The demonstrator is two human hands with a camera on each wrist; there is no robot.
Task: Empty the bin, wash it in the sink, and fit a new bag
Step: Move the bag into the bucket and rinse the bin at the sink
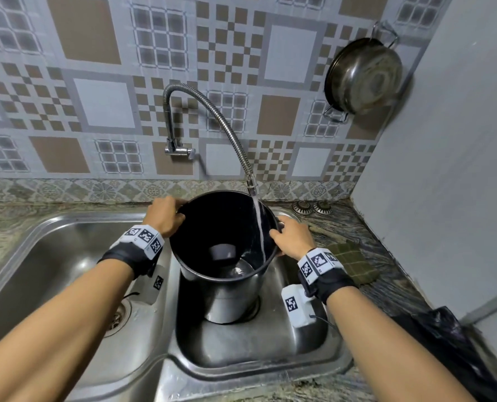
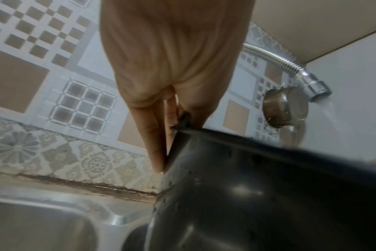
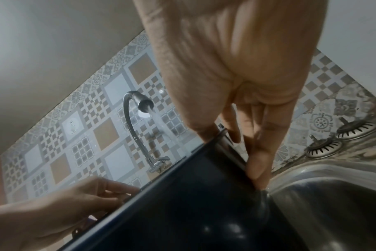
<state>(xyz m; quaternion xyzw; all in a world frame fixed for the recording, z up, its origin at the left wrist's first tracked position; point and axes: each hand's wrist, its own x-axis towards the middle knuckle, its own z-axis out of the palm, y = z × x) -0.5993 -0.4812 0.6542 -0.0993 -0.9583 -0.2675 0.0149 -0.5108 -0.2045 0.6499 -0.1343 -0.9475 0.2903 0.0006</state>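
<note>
A black plastic bin (image 1: 227,285) stands upright and a little tilted in the right sink basin (image 1: 305,338). Water streams from the flexible tap spout (image 1: 250,184) down the bin's inner right wall and pools at its bottom. My left hand (image 1: 166,217) grips the bin's rim on the left, thumb inside and fingers outside; the left wrist view shows the fingers (image 2: 155,135) along the bin's wet outer wall (image 2: 258,195). My right hand (image 1: 292,236) grips the rim on the right; its fingers (image 3: 260,152) lie down the bin's outside (image 3: 193,212).
An empty left basin (image 1: 67,271) with a drain lies beside the bin. Two metal sink strainers (image 1: 312,208) and a green cloth (image 1: 349,262) sit on the counter at right. A black plastic bag (image 1: 450,343) lies at the counter's near right. A steel pan (image 1: 363,75) hangs on the wall.
</note>
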